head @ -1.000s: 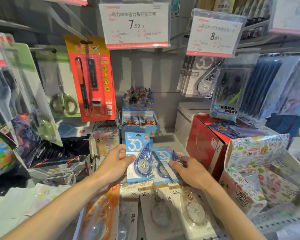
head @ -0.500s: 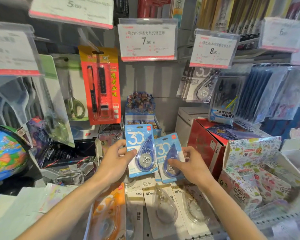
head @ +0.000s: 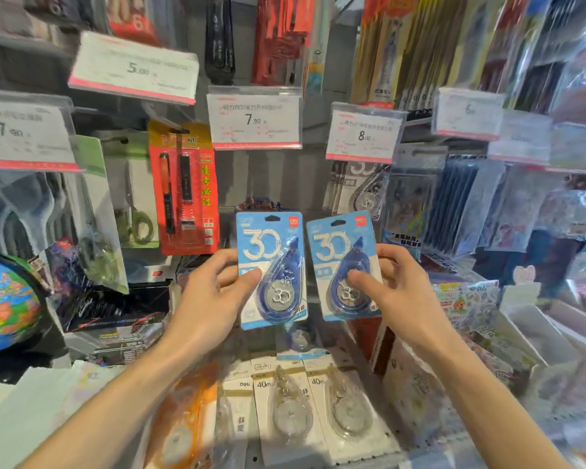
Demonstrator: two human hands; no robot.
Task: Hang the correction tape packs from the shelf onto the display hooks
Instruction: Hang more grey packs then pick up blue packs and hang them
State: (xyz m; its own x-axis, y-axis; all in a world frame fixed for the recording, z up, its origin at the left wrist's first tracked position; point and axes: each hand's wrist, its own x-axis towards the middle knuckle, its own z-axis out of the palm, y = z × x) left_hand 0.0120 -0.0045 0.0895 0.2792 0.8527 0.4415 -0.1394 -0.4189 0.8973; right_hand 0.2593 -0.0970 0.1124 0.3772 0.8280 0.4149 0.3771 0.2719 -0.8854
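Two blue correction tape packs are held upright, side by side, in front of the display wall. The left hand [head: 214,296] grips the left pack [head: 272,269] by its left edge, thumb pressed on the front of the card and the other fingers behind it. The right hand [head: 396,292] grips the right pack [head: 344,265] by its right edge, thumb on the clear blister over the tape body and the fingers behind the card. The two packs are just beside each other with a narrow gap between them; neither is on a hook.

Landmark: the 7.90 price tag [head: 254,118]. Both packs sit below this tag, the left pack directly beneath it and the right pack below and to its right. A red pen pack [head: 183,187] hangs below and left of the tag. An 8.00 price tag [head: 362,135] is mounted to its right, with grey correction tape packs [head: 359,187] hanging under that one. Well below the tag, white packs marked 40m [head: 291,411] lie flat on the shelf.
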